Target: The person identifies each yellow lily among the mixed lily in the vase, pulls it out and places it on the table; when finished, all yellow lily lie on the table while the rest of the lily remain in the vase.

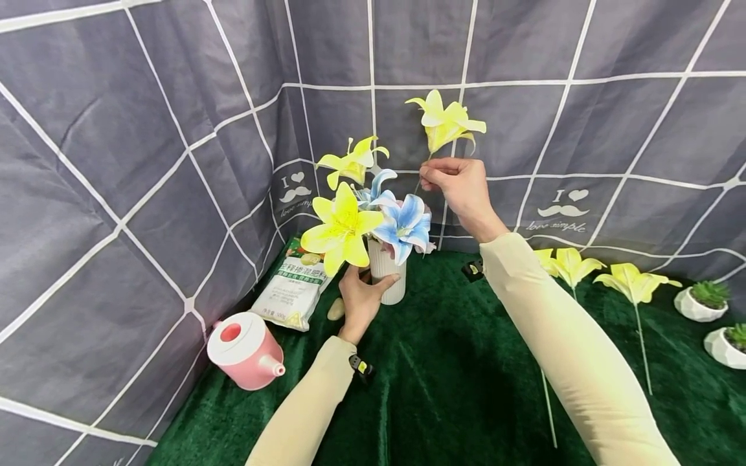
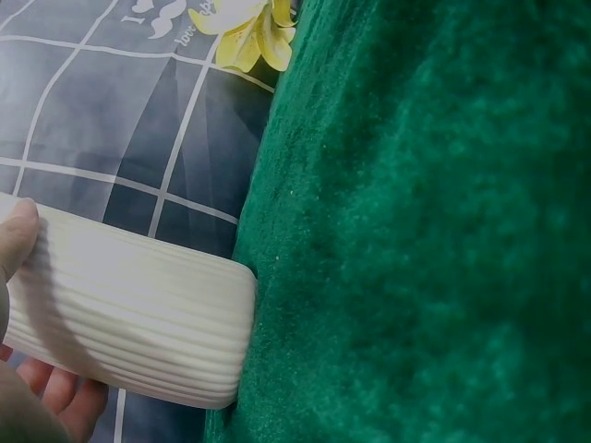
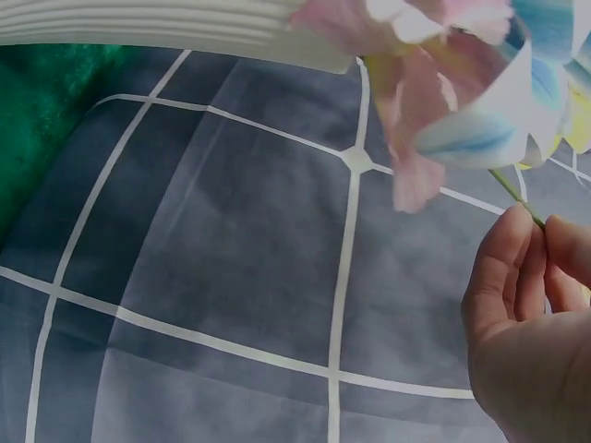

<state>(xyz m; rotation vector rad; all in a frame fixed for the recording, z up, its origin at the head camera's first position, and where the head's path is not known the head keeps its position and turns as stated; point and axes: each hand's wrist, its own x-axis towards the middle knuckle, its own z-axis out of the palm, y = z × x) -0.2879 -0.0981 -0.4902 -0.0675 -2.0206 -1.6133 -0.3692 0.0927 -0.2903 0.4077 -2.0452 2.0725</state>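
My left hand point(image 1: 362, 299) grips the white ribbed vase point(image 1: 394, 285) low on its side, thumb across the front; in the left wrist view the vase point(image 2: 138, 314) stands on green cloth. Blue lilies point(image 1: 403, 225), yellow lilies point(image 1: 341, 229) and pink petals point(image 3: 417, 138) crowd its mouth. Up and to the right, my right hand point(image 1: 463, 188) pinches the thin green stem of a yellow lily point(image 1: 446, 123) between thumb and fingertips. The bloom is above the hand, and the stem slants down behind the blue petals, where its lower end is hidden.
A pink-and-white watering can point(image 1: 247, 353) and a white printed bag point(image 1: 294, 285) lie left of the vase, with a pale stone point(image 1: 336, 309) beside it. Several yellow lilies point(image 1: 635, 283) lie at right, near two potted succulents point(image 1: 702, 301). A grey checked curtain point(image 1: 519, 45) hangs behind.
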